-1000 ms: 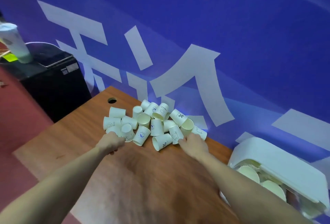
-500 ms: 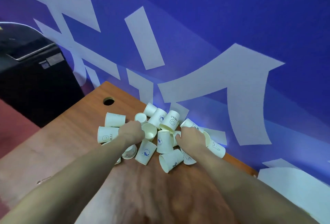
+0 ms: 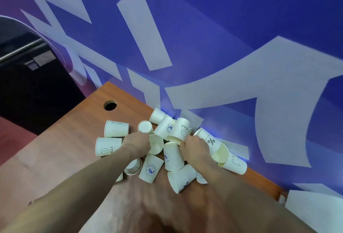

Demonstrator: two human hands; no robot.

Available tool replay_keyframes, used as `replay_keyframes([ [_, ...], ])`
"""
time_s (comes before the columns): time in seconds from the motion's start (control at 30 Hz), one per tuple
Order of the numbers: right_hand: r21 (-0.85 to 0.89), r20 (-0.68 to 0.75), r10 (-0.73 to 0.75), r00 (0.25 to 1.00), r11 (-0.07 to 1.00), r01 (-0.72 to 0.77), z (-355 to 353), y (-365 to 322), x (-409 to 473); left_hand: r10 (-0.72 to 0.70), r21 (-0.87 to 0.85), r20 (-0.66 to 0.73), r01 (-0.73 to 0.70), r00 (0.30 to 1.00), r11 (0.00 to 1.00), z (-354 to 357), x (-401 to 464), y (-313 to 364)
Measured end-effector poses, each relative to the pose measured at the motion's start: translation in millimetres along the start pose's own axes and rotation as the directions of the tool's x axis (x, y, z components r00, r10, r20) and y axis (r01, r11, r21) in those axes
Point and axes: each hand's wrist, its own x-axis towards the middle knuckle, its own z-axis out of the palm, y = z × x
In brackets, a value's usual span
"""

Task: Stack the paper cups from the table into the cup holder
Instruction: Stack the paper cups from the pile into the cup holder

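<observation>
Several white paper cups lie in a heap on the wooden table (image 3: 61, 158) against the blue wall; most are tipped on their sides. My left hand (image 3: 137, 144) is in the heap, fingers curled onto the rim of an open-mouthed cup (image 3: 156, 145). My right hand (image 3: 196, 148) is just to the right, fingers curled at the rim of the "HELLO" cup (image 3: 182, 129), with a "%" cup (image 3: 210, 140) touching its far side. Only a white corner of the cup holder (image 3: 313, 212) shows at the lower right edge.
A round cable hole (image 3: 110, 105) is in the table behind the heap. A black cabinet (image 3: 27, 88) stands beyond the table's left edge, over a red floor. The blue wall with white lettering (image 3: 222, 47) runs right behind the cups.
Both hands have moved forward from the near edge of the heap into its middle and curled onto cups. The view has drawn closer, and most of the cup holder has left the frame.
</observation>
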Motion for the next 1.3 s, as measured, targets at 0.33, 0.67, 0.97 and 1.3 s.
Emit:
replay_keyframes([
  [0.33,0.134,-0.141,0.095,0.985,0.988,-0.076,-41,9,-50,-0.007,0.044,-0.155,0.014,0.988,0.999,-37,-47,7],
  [0.67,0.302,-0.166,0.238,0.957,0.936,-0.180,-53,69,-193,0.144,-0.030,-0.194,-0.152,0.970,0.988,-51,-154,72],
  [0.97,0.479,-0.077,0.442,0.894,0.803,-0.355,-15,188,-343,0.390,-0.100,-0.010,-0.389,0.921,0.916,15,-244,187],
  [1.3,0.580,0.001,0.682,0.731,0.595,-0.556,10,332,-477,0.537,-0.190,0.111,-0.512,0.836,0.838,73,-333,343],
])
